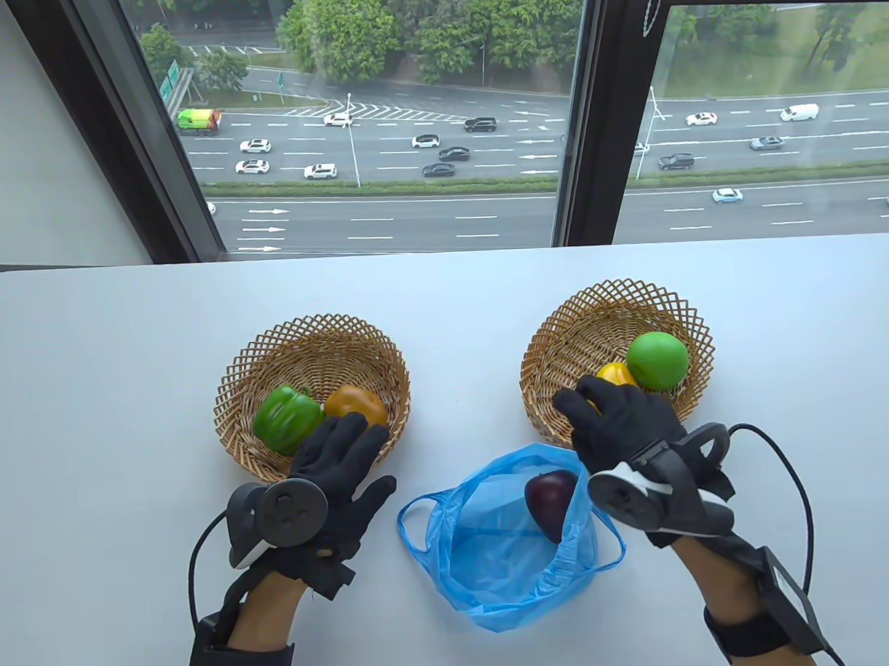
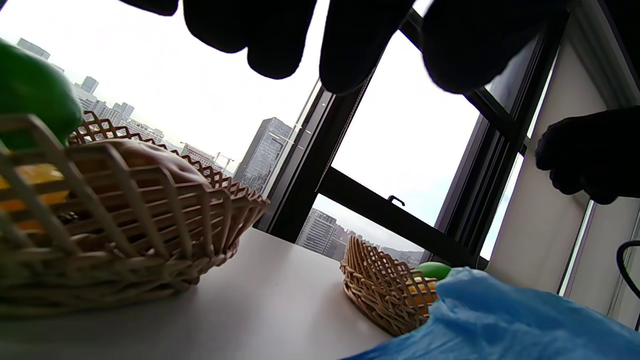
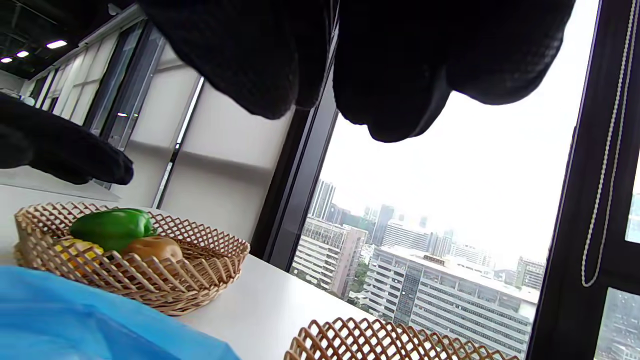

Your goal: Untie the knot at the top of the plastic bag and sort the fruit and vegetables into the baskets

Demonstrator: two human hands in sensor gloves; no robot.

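Both gloved hands reach up from the bottom edge of the table view. The left hand [image 1: 331, 474], lower left of centre, has fingers extended and spread. The right hand [image 1: 622, 423], right of centre, lies palm-down, fingers relaxed, thumb pointing left.

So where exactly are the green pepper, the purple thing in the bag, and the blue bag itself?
green pepper [image 1: 287, 418]: table view, middle of its glossy body.
purple thing [image 1: 550, 493]: table view, its rounded top.
blue bag [image 1: 489, 564]: table view, the crumpled plastic floor inside.
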